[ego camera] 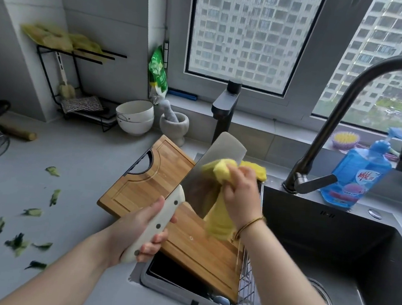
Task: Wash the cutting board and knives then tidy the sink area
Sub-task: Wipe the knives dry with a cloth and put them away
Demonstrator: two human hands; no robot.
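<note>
The left grip (137, 230) is clamped round the white handle of the knife (217, 149), a broad cleaver held blade-up and tilted away from the body, probably so its flat side faces the other hand and the edge points clear of both. The right grip (240, 193) is closed on a yellow cloth (219, 224), bunched against the blade, with its loose end hanging down; this looks like the wiping step for the knife. Under both hands the cutting board (147, 184) lies slanted, its handle end on the bench (82, 159) and its near end over the left part of the sink (334, 241), likely propped there to drain. Counted: one knife in view, one board, one cloth in hand, one tap (350, 93), one blue soap bottle (356, 178), two stacked bowls (134, 116), and at least eight green scraps (32, 212) scattered on the bench, not yet cleared.
</note>
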